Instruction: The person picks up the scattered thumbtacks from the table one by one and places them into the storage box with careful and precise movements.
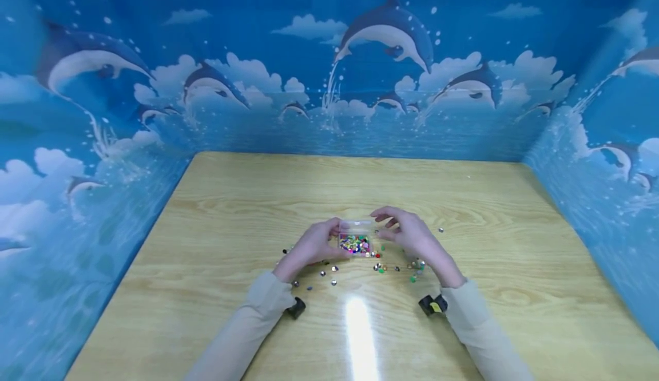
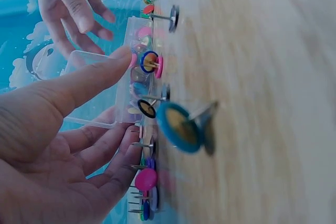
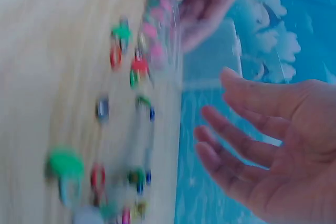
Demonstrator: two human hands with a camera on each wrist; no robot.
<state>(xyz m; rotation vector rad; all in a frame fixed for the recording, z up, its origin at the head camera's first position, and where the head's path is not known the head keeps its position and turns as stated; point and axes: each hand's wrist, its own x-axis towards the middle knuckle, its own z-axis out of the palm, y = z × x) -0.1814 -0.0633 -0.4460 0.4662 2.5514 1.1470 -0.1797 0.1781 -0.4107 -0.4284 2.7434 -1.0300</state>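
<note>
A small clear plastic box, its hinged lid raised, sits on the table filled with colourful thumbtacks. My left hand holds the box at its left side, thumb on the near wall and the other fingers behind. In the left wrist view the thumb lies against the box's side. To the right of the box my right hand hovers with loosely bent, spread fingers and nothing between them. In the right wrist view its fingers are apart from the lid.
Loose thumbtacks lie scattered on the wooden table around the box, among them a blue one, a pink one and a green one. Blue dolphin-printed sheets border the table's back and sides.
</note>
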